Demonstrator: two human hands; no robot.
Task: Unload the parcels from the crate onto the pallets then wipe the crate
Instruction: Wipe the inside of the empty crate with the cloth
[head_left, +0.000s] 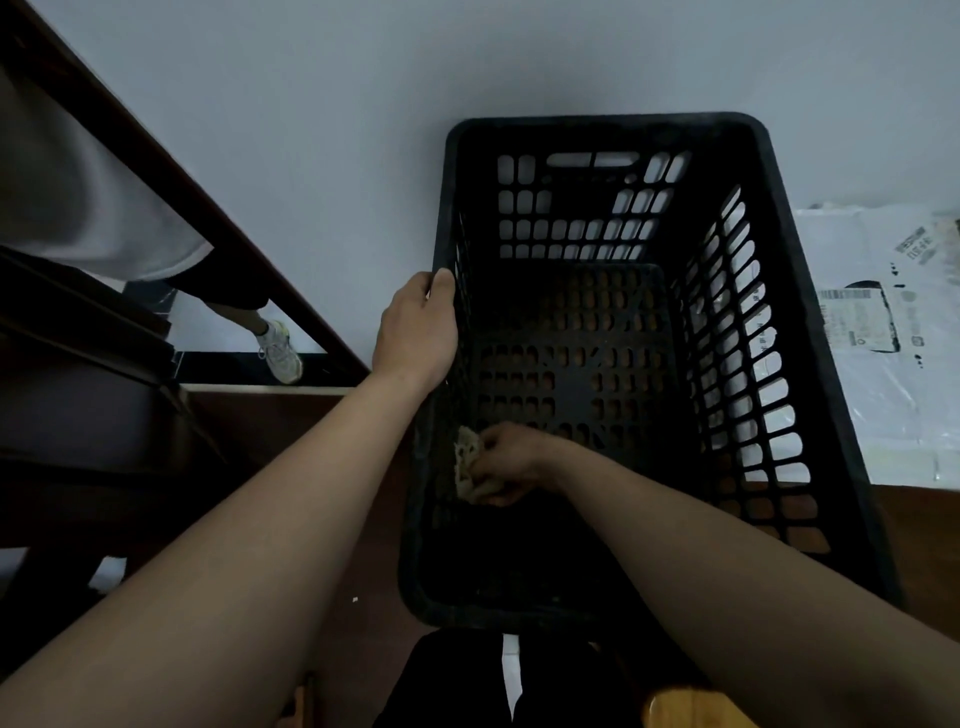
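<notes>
Both grips are working on the crate (602, 124). The left grip (415, 327) is curling its fingers over the left rim about halfway along, and the right grip (506, 462) is reaching down inside, clutching a crumpled pale cloth (467, 462) and pressing it against the inner face of the left wall, low down.

The crate is black and slotted, sitting on a brown wooden surface (363, 519) with its far end close to the pale wall (311, 104). Only the right grip and the cloth are sitting inside it, so the slotted floor is lying open toward the far end and the right wall.

On the right, white plastic parcels (893, 364) with printed labels are lying right up beside the crate wall, showing through the slots; that side is looking tight. On the left, a strip of brown surface is running between the crate and a dark wooden frame (208, 221) slanting across. Beyond the frame another person's leg and a white shoe (280, 353) are showing. Something dark is crowding the near end of the crate; can't tell what it is.
</notes>
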